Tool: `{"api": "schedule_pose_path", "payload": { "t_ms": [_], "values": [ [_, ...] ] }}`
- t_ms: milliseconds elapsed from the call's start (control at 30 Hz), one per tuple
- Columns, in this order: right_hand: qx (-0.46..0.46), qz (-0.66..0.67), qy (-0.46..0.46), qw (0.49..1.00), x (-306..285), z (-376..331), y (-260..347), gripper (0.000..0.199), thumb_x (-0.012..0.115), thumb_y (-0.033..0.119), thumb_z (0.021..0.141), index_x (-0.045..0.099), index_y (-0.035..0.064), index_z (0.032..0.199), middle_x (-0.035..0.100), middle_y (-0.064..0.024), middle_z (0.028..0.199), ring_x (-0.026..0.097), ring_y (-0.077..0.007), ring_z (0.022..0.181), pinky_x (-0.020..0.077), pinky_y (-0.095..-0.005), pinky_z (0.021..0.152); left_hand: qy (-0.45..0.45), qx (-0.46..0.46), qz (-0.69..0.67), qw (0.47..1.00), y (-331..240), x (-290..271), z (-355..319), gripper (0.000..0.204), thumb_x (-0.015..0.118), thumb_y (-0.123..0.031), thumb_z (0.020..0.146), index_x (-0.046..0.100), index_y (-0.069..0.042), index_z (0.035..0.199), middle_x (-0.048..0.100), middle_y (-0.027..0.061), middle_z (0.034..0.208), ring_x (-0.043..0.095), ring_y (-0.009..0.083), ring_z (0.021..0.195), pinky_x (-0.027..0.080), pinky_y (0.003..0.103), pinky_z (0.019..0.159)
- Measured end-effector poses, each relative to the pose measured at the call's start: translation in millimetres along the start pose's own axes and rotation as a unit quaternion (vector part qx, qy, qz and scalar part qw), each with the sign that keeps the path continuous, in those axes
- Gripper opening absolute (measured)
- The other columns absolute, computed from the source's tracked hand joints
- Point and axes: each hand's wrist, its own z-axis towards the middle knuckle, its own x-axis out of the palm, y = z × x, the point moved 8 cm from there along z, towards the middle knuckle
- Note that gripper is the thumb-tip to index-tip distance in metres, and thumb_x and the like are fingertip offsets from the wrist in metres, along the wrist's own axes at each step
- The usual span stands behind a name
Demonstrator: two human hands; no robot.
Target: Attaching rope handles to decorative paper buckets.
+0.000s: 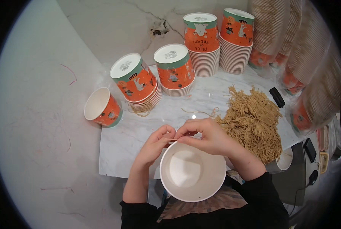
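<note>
The left hand (155, 142) and right hand (205, 135) pinched a short tan string (173, 139) between fingertips, directly above the far rim of an open white cup (192, 172).

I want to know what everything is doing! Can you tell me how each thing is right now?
Left hand: pinching a string at the bucket's rim.
Right hand: pinching the same string.
Bucket: upright, open, empty.
Tipped bucket: on its side, mouth open.
Stacks: upside down, nested.
String pile: loose heap on the table.
Wrapped stacks: in clear plastic.
</note>
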Motion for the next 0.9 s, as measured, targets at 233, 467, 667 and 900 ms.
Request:
{"api": "schedule_pose_path", "payload": {
  "t_ms": [233,467,667,900],
  "values": [
    [0.020,0.004,0.095,0.995,19.3,-3.4,8.4,0.014,0.068,0.009,0.089,0.070,0.0022,0.101,0.070,-0.0112,0.097,0.068,-0.0236,0.091,0.0518,-0.0317,0.081,-0.034,-0.029,-0.167,0.985,31.9,10.6,-11.7,0.044,0.047,-0.034,0.106,0.066,0.003,0.117,0.071,0.0098,0.105,0.066,0.0142,0.089,0.052,0.027,0.080],
    [-0.062,-0.090,0.073,0.991,22.0,-9.3,22.0,0.009,0.068,0.009,0.088,0.068,0.0044,0.096,0.067,-0.0119,0.092,0.066,-0.0298,0.086,0.0529,-0.0359,0.075,-0.065,0.182,-0.267,0.944,-26.6,8.1,-21.8,0.054,0.047,-0.027,0.105,0.036,0.002,0.149,0.042,0.0230,0.150,0.058,0.0230,0.118,0.051,0.039,0.094],
    [-0.055,-0.067,0.055,0.995,21.1,-10.5,13.5,0.011,0.069,0.008,0.087,0.069,0.0068,0.097,0.065,-0.0090,0.093,0.066,-0.0279,0.091,0.0526,-0.0359,0.077,-0.037,0.140,-0.192,0.971,-23.5,11.3,-29.6,0.046,0.050,-0.016,0.101,0.044,0.003,0.143,0.048,0.0224,0.146,0.058,0.0237,0.119,0.050,0.040,0.099],
    [-0.064,-0.019,-0.018,0.998,5.1,-10.0,21.2,0.009,0.071,0.006,0.086,0.072,0.0069,0.096,0.065,-0.0037,0.101,0.062,-0.0174,0.101,0.0498,-0.0310,0.080,-0.098,0.122,-0.174,0.972,-20.8,19.5,-37.8,0.034,0.049,-0.004,0.101,0.050,0.005,0.134,0.065,0.0154,0.122,0.063,0.0191,0.113,0.051,0.033,0.097]
  ]
}}
